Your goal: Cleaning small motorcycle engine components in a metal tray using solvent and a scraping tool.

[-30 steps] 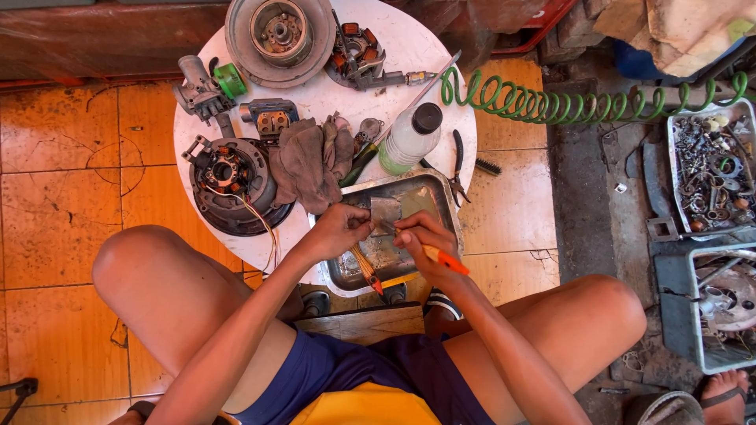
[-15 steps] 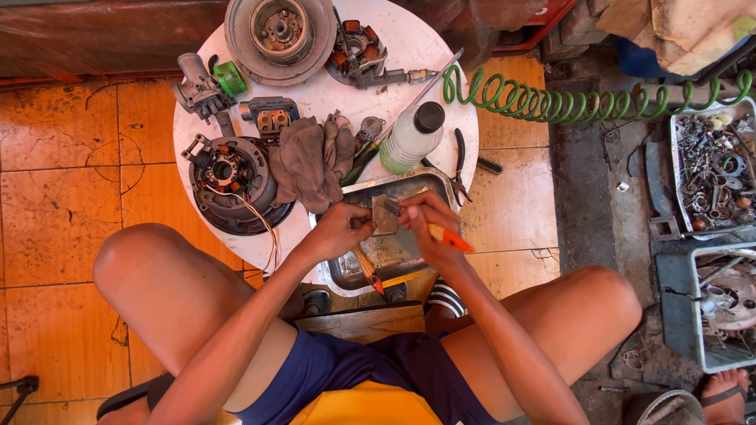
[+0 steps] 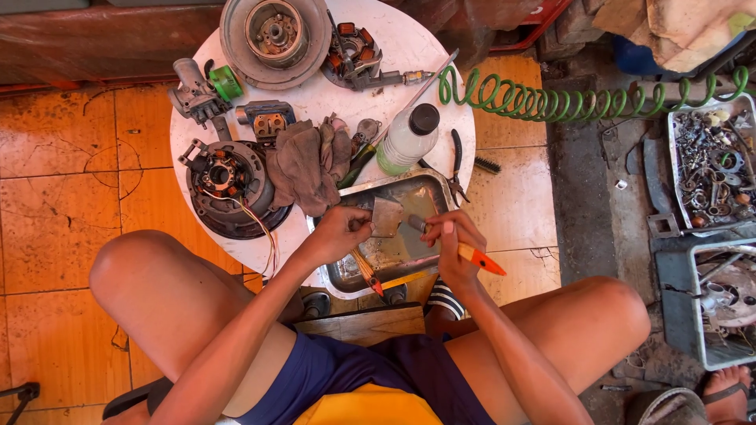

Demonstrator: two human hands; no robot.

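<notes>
Orange floor tiles fill the left of the frame, and a round white table stands at upper centre. On the table's left a stator with loose wires is seen, with a brown rag just beside it. At centre, over a metal tray, a small flat metal plate is held by the left hand, its grip clamped on the plate's edge. Just to the right, an orange-handled tool is held in the right hand, grip closed around it, its tip touching the plate. Above the tray a plastic bottle with a black cap lies tilted. A green coiled hose runs across the upper right, above trays of metal parts.
</notes>
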